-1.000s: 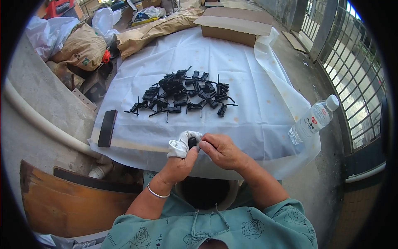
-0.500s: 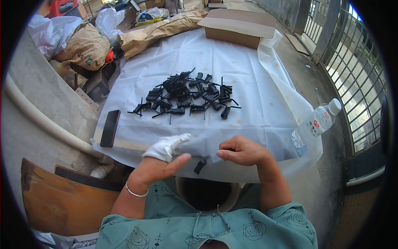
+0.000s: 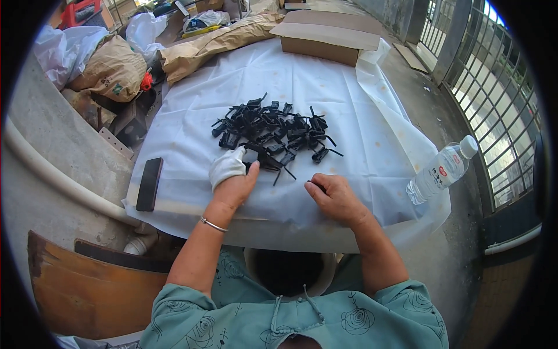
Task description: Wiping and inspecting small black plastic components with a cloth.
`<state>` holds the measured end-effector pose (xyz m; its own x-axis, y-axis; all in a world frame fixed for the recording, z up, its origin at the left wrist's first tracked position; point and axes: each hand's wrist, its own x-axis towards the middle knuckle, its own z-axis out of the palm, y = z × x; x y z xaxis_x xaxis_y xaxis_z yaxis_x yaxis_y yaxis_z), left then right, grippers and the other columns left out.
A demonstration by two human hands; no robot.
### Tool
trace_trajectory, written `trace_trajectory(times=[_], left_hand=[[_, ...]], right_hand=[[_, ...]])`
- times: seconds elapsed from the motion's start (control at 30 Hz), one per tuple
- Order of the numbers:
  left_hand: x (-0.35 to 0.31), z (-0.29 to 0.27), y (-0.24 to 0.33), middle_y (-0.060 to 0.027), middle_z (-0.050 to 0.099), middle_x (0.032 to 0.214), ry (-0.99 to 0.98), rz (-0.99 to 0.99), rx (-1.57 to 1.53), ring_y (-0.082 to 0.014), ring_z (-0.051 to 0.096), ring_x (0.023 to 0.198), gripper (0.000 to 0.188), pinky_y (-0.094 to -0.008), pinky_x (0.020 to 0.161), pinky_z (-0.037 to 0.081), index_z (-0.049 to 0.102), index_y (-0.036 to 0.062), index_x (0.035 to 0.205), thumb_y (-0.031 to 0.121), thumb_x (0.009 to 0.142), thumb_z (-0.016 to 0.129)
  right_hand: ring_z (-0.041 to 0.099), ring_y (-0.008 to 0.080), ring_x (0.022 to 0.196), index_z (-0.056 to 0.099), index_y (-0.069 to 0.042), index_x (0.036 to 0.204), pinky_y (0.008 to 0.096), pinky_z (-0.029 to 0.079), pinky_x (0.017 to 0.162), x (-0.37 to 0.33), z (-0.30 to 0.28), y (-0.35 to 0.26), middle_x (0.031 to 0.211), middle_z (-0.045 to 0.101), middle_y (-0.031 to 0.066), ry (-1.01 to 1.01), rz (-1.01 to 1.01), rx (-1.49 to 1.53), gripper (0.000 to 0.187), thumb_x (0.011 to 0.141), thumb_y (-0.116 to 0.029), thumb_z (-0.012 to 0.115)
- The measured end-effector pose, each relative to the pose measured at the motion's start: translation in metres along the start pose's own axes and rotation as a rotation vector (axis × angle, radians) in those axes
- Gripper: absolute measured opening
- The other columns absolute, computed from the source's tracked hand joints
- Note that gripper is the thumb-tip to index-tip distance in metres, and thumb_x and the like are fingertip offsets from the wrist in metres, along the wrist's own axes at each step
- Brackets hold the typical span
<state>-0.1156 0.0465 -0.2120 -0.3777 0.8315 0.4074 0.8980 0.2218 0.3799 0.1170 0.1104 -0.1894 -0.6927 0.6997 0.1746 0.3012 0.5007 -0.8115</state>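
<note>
A pile of small black plastic pieces point(image 3: 267, 125), with thin strips sticking out, lies in the middle of the white-covered table point(image 3: 186, 116). At the pile's near left edge is my left hand point(image 3: 232, 177), its fingers in a white glove and its thumb bare. Those fingers bend round several black pieces point(image 3: 268, 158), partly hiding them. My right hand point(image 3: 336, 198) is bare and curled closed, apart from the pile on its near right side. A dark spot shows between its thumb and forefinger; what it is I cannot make out.
A black phone point(image 3: 150, 184) lies at the left edge, a water bottle point(image 3: 439, 171) stands at the right. An open cardboard box point(image 3: 319, 49) and brown paper point(image 3: 215, 43) are at the far side. A dark-filled bucket point(image 3: 288, 270) stands below the near edge.
My left hand has moved forward to the pile, and the pieces at its left have shifted right. My right hand moved slightly forward. The single black piece at the near edge is out of sight.
</note>
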Motion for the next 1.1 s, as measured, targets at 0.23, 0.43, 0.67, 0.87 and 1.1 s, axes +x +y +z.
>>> trace_trajectory(times=[0.23, 0.43, 0.67, 0.87, 1.1], left_hand=[[-0.039, -0.016, 0.046, -0.0200, 0.053, 0.115, -0.141, 0.163, -0.410, -0.0286, 0.051, 0.108, 0.040, -0.0336, 0.094, 0.038, 0.049, -0.0049, 0.117, 0.012, 0.081, 0.055], [-0.053, -0.010, 0.025, -0.0179, 0.056, 0.109, -0.071, 0.082, -0.663, -0.0316, 0.053, 0.103, 0.034, -0.0346, 0.092, 0.040, 0.054, -0.0015, 0.111, 0.001, 0.076, 0.052], [-0.059, -0.028, 0.036, -0.0167, 0.060, 0.099, -0.055, 0.377, -0.336, -0.0325, 0.054, 0.097, 0.028, -0.0370, 0.085, 0.043, 0.061, 0.0015, 0.102, 0.004, 0.074, 0.062], [-0.069, -0.045, 0.039, -0.0140, 0.062, 0.097, -0.053, 0.212, -0.405, -0.0272, 0.056, 0.094, 0.027, -0.0332, 0.086, 0.043, 0.059, 0.0006, 0.103, 0.006, 0.077, 0.063], [-0.093, -0.041, 0.075, -0.0149, 0.057, 0.100, 0.111, 0.211, -0.676, -0.0271, 0.056, 0.095, 0.031, -0.0335, 0.084, 0.044, 0.055, -0.0017, 0.103, 0.001, 0.074, 0.064]], right_hand=[[0.049, 0.0274, 0.052, 0.054, 0.001, 0.072, 0.0344, 0.040, 0.052, -0.004, -0.009, 0.005, 0.062, 0.053, 0.0152, 0.108, -0.078, -0.137, 0.019, 0.081, -0.015, 0.058], [0.056, 0.0302, 0.060, 0.056, -0.002, 0.082, 0.0364, 0.045, 0.055, -0.010, 0.007, -0.005, 0.069, 0.058, 0.0137, 0.071, -0.216, -0.226, 0.020, 0.079, -0.021, 0.062], [0.060, 0.0315, 0.069, 0.052, -0.004, 0.090, 0.0397, 0.048, 0.060, -0.012, 0.026, -0.005, 0.075, 0.061, 0.0128, 0.032, -0.122, -0.472, 0.028, 0.077, -0.026, 0.062], [0.060, 0.0287, 0.065, 0.055, -0.003, 0.095, 0.0363, 0.047, 0.056, -0.014, 0.020, -0.002, 0.075, 0.061, 0.0123, 0.219, -0.240, -0.381, 0.030, 0.076, -0.024, 0.066], [0.044, 0.0079, 0.054, 0.055, -0.001, 0.091, 0.0236, 0.038, 0.051, -0.025, 0.033, -0.035, 0.063, 0.052, 0.0028, 0.051, -0.080, 0.190, 0.020, 0.082, -0.017, 0.062]])
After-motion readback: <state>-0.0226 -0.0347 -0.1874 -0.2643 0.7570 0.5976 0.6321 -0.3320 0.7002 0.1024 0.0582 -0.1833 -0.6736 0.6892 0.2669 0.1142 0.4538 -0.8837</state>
